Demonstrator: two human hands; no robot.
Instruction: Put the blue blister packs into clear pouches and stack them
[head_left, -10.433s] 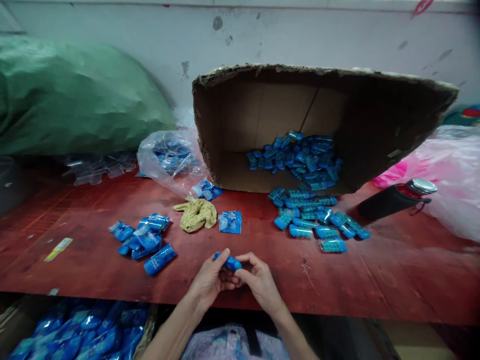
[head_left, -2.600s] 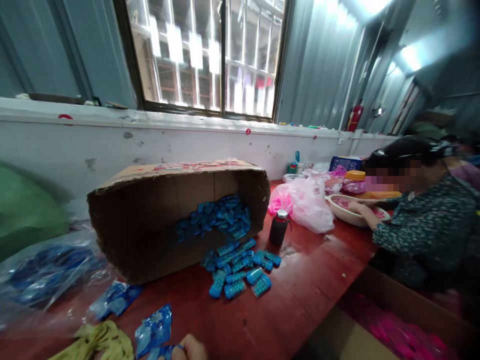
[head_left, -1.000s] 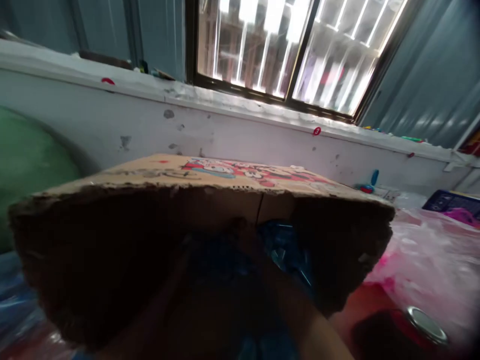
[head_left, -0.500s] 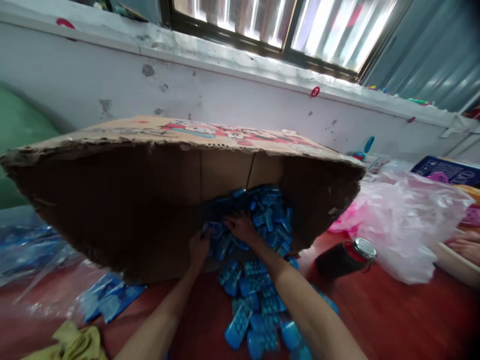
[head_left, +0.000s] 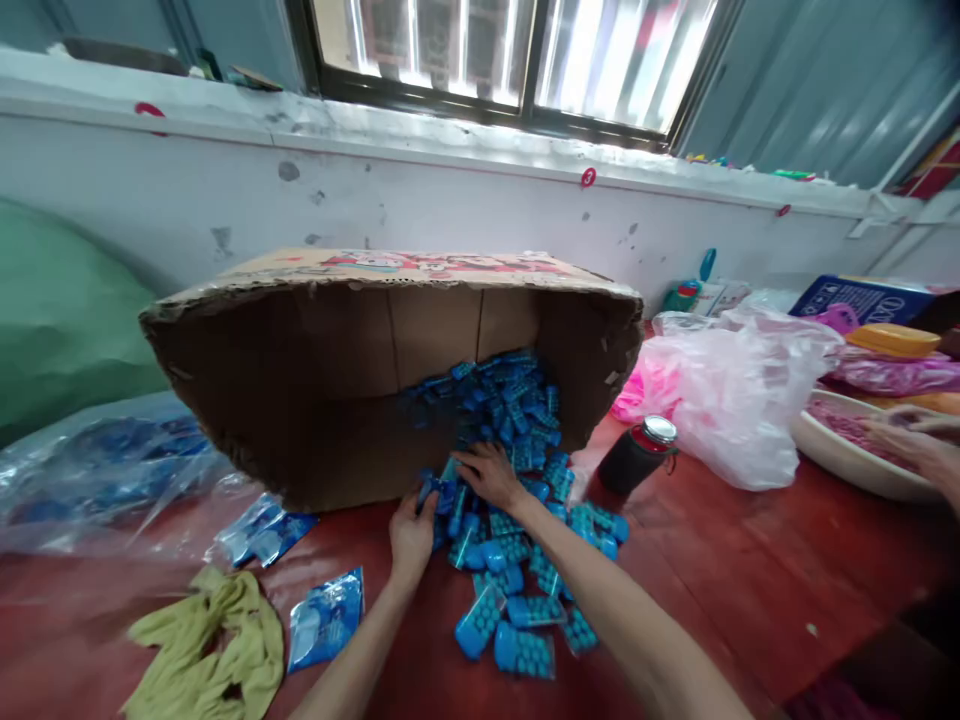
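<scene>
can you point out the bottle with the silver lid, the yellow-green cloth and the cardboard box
Black bottle [head_left: 631, 462]: head view, on its dark body.
Yellow-green cloth [head_left: 251, 625]: head view, on its right-hand folds.
Cardboard box [head_left: 352, 345]: head view, on its shaded inner back wall.

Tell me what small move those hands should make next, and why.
Perhaps ease the right hand back toward the body, drawing blue packs along: it rests on their heap at the mouth of the cardboard box, while the left hand has a blue piece at its fingertips.
</scene>
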